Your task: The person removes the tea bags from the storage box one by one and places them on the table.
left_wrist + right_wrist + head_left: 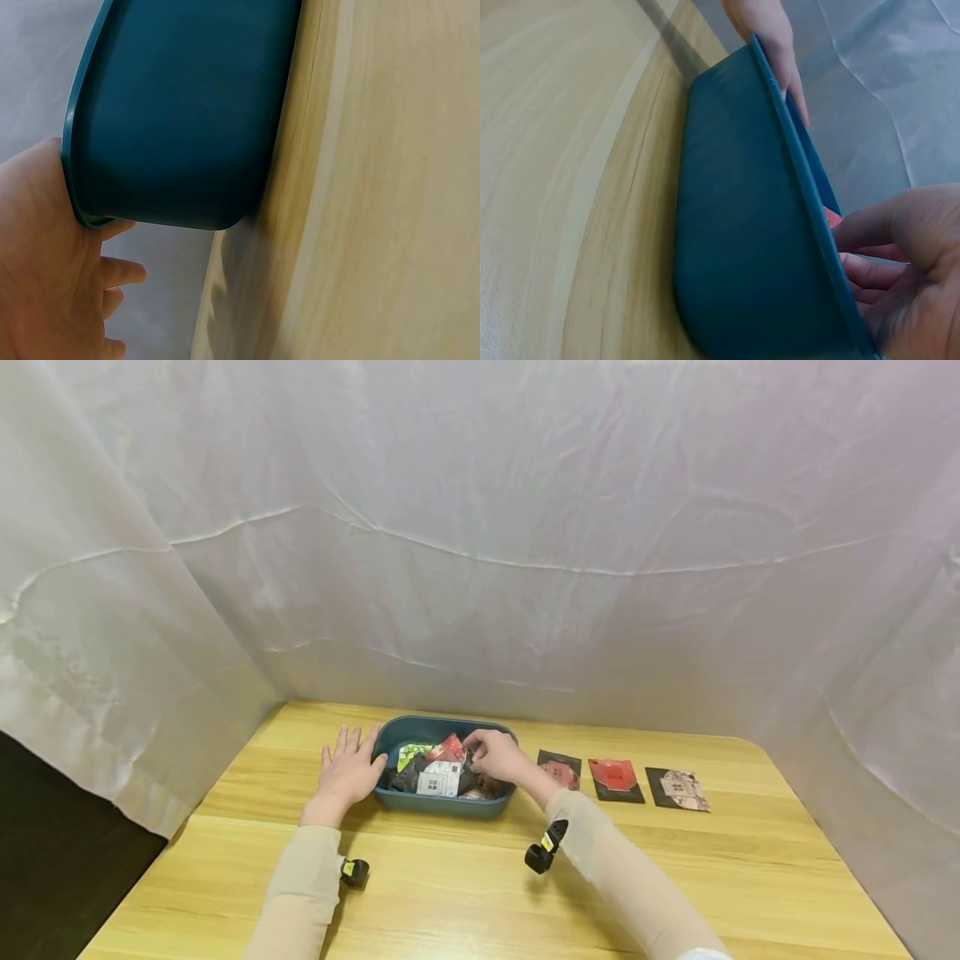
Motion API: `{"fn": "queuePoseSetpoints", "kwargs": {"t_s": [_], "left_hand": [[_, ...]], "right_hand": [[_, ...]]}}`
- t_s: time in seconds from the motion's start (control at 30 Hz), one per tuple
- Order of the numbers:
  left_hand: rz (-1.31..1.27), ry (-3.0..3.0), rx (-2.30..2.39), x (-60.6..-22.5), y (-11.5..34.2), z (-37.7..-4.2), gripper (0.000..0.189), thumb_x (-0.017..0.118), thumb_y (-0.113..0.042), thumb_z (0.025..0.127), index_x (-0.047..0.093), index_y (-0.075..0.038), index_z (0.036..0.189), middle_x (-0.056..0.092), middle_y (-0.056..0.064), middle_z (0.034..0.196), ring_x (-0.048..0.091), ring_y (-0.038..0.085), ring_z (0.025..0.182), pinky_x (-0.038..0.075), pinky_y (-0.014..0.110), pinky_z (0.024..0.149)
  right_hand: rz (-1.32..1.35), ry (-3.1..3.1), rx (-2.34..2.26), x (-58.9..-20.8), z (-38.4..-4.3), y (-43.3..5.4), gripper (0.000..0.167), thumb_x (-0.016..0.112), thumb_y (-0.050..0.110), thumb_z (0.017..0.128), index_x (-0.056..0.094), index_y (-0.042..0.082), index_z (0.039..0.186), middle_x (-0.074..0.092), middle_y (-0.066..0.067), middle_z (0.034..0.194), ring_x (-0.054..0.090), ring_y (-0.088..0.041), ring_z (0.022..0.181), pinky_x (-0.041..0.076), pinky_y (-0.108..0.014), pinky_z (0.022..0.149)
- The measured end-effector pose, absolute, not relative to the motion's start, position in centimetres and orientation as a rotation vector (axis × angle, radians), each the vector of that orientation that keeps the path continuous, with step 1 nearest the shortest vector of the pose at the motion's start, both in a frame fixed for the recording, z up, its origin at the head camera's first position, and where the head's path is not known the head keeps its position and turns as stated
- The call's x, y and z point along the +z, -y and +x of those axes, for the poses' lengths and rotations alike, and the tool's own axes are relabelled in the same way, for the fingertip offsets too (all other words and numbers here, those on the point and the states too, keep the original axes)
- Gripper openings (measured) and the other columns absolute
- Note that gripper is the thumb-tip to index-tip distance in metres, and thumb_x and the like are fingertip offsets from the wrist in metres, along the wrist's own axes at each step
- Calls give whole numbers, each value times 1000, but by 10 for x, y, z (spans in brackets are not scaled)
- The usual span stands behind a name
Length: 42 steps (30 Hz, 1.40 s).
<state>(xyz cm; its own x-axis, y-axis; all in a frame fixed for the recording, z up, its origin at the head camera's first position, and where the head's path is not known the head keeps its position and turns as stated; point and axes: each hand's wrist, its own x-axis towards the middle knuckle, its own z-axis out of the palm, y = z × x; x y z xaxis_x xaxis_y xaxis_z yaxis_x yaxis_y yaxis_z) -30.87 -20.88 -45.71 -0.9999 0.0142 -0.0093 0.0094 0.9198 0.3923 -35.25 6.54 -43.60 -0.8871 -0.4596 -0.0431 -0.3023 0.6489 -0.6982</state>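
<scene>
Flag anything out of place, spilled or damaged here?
No spill or damage stands out. The untidiest spot is the pile of packets in the blue bin: they overlap at mixed angles, unlike the three packets spaced in a row on the table. Part of the pile is hidden.

Two hands (351,772) (501,756), one bin (442,806), three packets (560,770) (617,779) (677,789) outside it, two wrist cameras (357,873) (542,856)
</scene>
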Motion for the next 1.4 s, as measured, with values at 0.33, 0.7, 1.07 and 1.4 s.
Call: {"fn": "queuePoseSetpoints", "kwargs": {"t_s": [0.33, 0.7, 1.07, 1.4], "left_hand": [[28, -3075, 609, -456, 209, -309, 64, 37, -39, 103, 14, -18, 158, 10, 25, 162, -4, 44, 150, -2, 71, 115], [21, -3072, 616, -458, 210, -309, 64, 37, -39, 103, 13, -18, 158, 10, 25, 162, -5, 44, 150, -2, 71, 115], [-6, -3067, 588, -455, 212, -310, 63, 35, -39, 103, 13, -18, 158, 9, 25, 162, -6, 43, 150, -1, 70, 116], [-5, -3064, 597, -455, 210, -308, 63, 35, -39, 103, 13, -18, 158, 9, 25, 162, -6, 43, 151, -2, 70, 116]], "right_hand": [[-512, -2514, -1362, -429, -355, -84, 42, 61, -7, 87, 58, 2, 128, 63, -9, 80, 61, -14, 64, 59, -46, 70], [-477, -2484, -1533, -416, -350, -126, 43, 60, -6, 87, 54, -1, 130, 66, -12, 84, 61, -13, 67, 58, -36, 66], [-380, -2506, -1605, -416, -341, -176, 44, 61, -1, 91, 52, 0, 134, 67, -19, 95, 65, -15, 77, 59, -39, 78], [-276, -2523, -1585, -428, -330, -231, 45, 60, 4, 94, 48, 2, 138, 67, -10, 93, 66, -16, 76, 56, -28, 64]]}}
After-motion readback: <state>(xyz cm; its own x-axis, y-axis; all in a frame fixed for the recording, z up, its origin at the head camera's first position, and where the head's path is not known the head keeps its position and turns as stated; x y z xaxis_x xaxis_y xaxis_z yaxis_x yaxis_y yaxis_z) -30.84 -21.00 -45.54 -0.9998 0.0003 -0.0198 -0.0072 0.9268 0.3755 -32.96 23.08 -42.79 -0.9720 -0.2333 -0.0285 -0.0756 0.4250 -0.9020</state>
